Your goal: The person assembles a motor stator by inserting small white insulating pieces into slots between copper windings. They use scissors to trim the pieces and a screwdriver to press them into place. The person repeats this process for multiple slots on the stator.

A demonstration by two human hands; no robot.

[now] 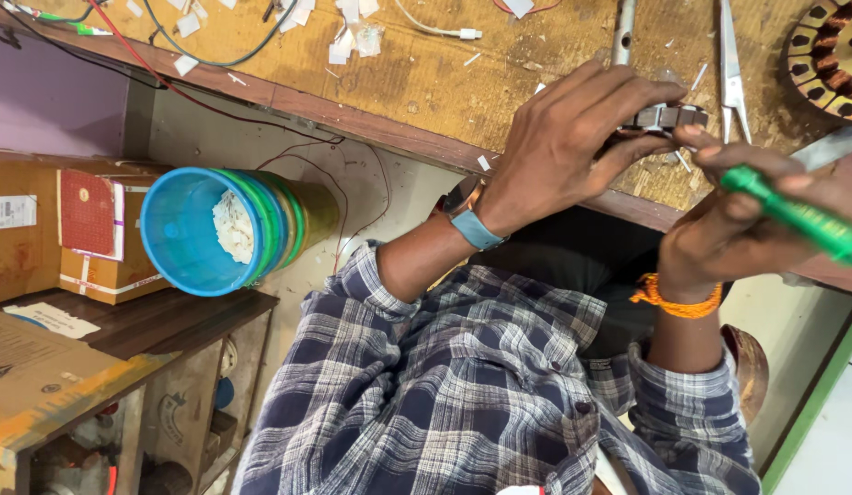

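My left hand (564, 137), with a blue-strapped watch on its wrist, is closed around a small grey metal part (666, 116) at the front edge of the wooden workbench (426, 82). Just to its right, my right hand (733, 225), with an orange thread around the wrist, grips a green-handled tool (802, 218). The handle slants down to the right, and the tool's tip is hidden behind my fingers near the metal part. Both forearms come up from plaid shirt sleeves.
On the bench lie metal scissors (730, 73), a motor stator with copper windings (829, 55), a metal rod (623, 32), white paper scraps (353, 37) and wires. Stacked blue and green buckets (215, 229) and cardboard boxes (87, 238) are at the left.
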